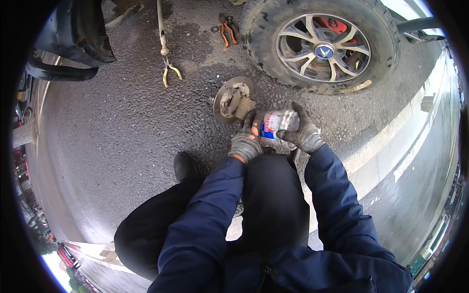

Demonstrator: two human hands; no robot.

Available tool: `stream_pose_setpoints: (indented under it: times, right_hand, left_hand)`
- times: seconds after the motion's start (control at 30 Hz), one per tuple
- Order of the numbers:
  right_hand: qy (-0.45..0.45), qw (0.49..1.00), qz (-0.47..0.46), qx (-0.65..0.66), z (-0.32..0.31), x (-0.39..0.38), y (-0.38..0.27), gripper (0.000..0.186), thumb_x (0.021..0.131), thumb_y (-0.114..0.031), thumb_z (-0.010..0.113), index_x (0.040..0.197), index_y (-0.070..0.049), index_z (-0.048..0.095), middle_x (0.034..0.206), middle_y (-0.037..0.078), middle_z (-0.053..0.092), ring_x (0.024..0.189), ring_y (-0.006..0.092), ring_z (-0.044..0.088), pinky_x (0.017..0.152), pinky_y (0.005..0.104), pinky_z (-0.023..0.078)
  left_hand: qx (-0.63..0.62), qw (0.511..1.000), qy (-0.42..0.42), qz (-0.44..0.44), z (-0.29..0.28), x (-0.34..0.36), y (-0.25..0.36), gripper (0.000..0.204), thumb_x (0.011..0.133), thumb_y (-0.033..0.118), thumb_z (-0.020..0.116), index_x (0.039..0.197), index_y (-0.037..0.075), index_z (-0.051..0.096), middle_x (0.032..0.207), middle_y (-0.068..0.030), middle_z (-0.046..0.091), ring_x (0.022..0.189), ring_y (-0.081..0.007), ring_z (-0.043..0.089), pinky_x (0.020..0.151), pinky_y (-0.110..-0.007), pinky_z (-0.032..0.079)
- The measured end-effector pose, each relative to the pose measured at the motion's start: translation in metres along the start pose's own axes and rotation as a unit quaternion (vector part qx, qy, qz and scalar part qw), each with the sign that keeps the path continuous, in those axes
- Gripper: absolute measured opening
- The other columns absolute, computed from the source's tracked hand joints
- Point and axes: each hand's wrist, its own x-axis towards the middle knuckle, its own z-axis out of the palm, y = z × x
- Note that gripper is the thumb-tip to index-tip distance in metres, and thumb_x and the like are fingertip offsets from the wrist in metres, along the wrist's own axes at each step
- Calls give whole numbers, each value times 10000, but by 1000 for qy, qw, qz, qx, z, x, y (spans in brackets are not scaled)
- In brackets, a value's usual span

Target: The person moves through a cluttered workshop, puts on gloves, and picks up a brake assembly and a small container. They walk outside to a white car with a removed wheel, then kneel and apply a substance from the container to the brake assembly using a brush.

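A clear plastic jar (pixel 273 128) with a white, red and blue label lies tipped sideways between my hands, above my right knee. Its left end is gripped by my left hand (pixel 246 142), in a dirty grey work glove with torn fingers. Around the ribbed right end curls my right hand (pixel 309 136), gloved the same way, thumb on the near side. What the jar holds cannot be made out. Just beyond my left fingers, a round brown metal disc (pixel 219 110) with a blocky part at its middle rests on the asphalt.
A large wheel with tyre (pixel 322 89) stands at the far right. Yellow-handled pliers (pixel 168 73), orange-handled pliers (pixel 227 33) and a long metal bar (pixel 161 24) lie farther off. Black vehicle parts (pixel 73 34) jut in at upper left. A pale kerb strip (pixel 381 146) runs along the right.
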Motion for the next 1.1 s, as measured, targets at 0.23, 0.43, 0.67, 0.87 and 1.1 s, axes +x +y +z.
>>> stream_pose_setpoints:
  times: [0.23, 0.43, 0.67, 0.87, 1.1]
  right_hand:
    - [-80, 961, -38, 264, -35, -7, -17, 884, 665, -168, 804, 1416, -29, 360, 1325, 175, 493, 1206, 257, 496, 1043, 375, 384]
    - [-121, 840, -61, 526, -62, -11, -1, 1053, 590, -442, 792, 1440, -30, 325, 1286, 178, 546, 1139, 283, 578, 1002, 407, 456]
    - [-128, 734, -43, 666, -65, -11, 15, 848, 652, -450, 796, 1327, -44, 481, 1202, 151, 624, 1056, 298, 636, 943, 446, 518]
    - [22, 873, 0, 487, -59, 2, 45, 923, 686, -449, 783, 1416, -63, 372, 1373, 155, 485, 1206, 296, 518, 963, 439, 479]
    - [84, 980, -80, 159, -47, -10, -10, 424, 787, -160, 760, 1156, -20, 607, 1021, 108, 649, 891, 190, 604, 823, 339, 501]
  left_hand:
    - [40, 976, -209, 51, 34, 15, -37, 733, 847, 614, 482, 1423, 172, 379, 1457, -80, 414, 1352, -261, 348, 1154, -455, 196]
    - [-696, 702, -143, -51, 20, 16, -27, 740, 900, 660, 348, 1426, 143, 404, 1494, -106, 363, 1353, -338, 357, 1111, -570, 271]
    - [-880, 294, -140, -345, -14, 23, 10, 836, 848, 743, 295, 1433, 153, 396, 1493, -133, 354, 1333, -374, 385, 1063, -603, 330]
    - [-887, 266, -109, -362, -16, 26, 10, 847, 850, 744, 306, 1442, 142, 378, 1496, -148, 343, 1332, -408, 371, 1023, -651, 344]
    - [-859, 337, -98, -373, -41, 27, 41, 807, 884, 710, 289, 1431, 124, 375, 1491, -159, 347, 1306, -411, 408, 991, -667, 365]
